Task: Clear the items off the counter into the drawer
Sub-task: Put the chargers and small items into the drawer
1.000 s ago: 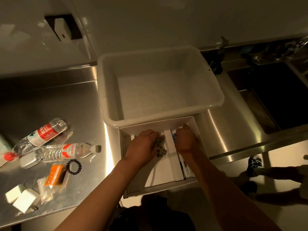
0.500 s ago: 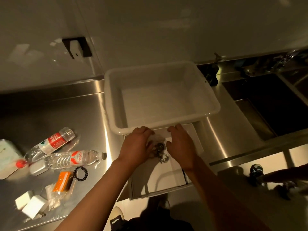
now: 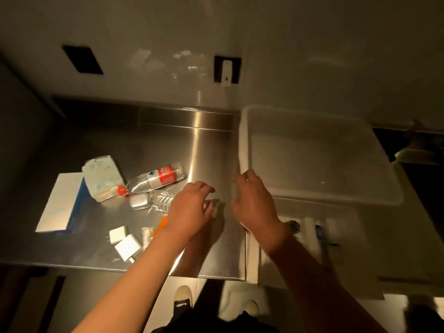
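Note:
My left hand [image 3: 192, 207] hovers open over the steel counter [image 3: 168, 145], above the second clear water bottle [image 3: 158, 203] and an orange item [image 3: 161, 224]. My right hand [image 3: 254, 203] is open above the counter's right edge, holding nothing. A red-label bottle [image 3: 159, 177] lies further back. Two white chargers [image 3: 123, 241], a small clear packet [image 3: 146, 234], a tissue pack [image 3: 103, 176] and a white and blue box [image 3: 60, 200] lie to the left. The open white drawer [image 3: 341, 236] at right holds a small metal cluster [image 3: 293, 225] and a blue pen [image 3: 320, 233].
A large white plastic tub [image 3: 319, 155] stands at the counter's right, over the drawer's back. A wall socket with a plug [image 3: 227, 69] is behind. My shoes [image 3: 182, 299] show on the floor below the counter edge.
Both hands have left the drawer and moved left over the counter; the metal cluster stays in the drawer. The view has swung left, showing the box and tissue pack.

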Action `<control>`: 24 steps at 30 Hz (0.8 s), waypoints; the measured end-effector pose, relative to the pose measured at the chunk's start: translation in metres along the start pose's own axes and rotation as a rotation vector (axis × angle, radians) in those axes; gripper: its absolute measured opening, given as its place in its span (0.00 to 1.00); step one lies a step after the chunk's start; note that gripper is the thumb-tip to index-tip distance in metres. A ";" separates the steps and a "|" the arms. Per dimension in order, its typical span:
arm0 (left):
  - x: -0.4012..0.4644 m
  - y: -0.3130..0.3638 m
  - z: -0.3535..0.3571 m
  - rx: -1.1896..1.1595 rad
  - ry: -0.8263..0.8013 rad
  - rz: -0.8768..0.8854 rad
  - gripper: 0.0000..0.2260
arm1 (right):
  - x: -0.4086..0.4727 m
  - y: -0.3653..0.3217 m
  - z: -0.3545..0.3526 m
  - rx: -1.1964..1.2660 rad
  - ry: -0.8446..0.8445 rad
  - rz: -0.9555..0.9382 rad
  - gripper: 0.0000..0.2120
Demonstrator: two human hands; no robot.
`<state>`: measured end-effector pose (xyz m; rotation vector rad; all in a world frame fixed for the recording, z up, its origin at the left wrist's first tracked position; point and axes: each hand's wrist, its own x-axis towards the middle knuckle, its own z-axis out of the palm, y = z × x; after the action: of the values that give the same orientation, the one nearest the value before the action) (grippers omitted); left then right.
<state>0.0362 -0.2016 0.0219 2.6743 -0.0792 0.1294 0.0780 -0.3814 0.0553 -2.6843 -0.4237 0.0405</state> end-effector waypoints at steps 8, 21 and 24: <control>-0.064 -0.117 -0.037 0.030 -0.001 -0.261 0.13 | 0.007 -0.081 0.081 0.087 -0.226 -0.213 0.21; -0.141 -0.204 -0.027 -0.063 -0.129 -0.407 0.31 | -0.014 -0.140 0.173 -0.018 -0.501 -0.433 0.27; -0.148 -0.210 -0.020 -0.062 -0.159 -0.410 0.38 | -0.015 -0.149 0.184 -0.083 -0.493 -0.435 0.27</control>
<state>-0.0959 0.0001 -0.0687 2.5727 0.4056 -0.2114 0.0033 -0.1833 -0.0519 -2.5793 -1.1708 0.5717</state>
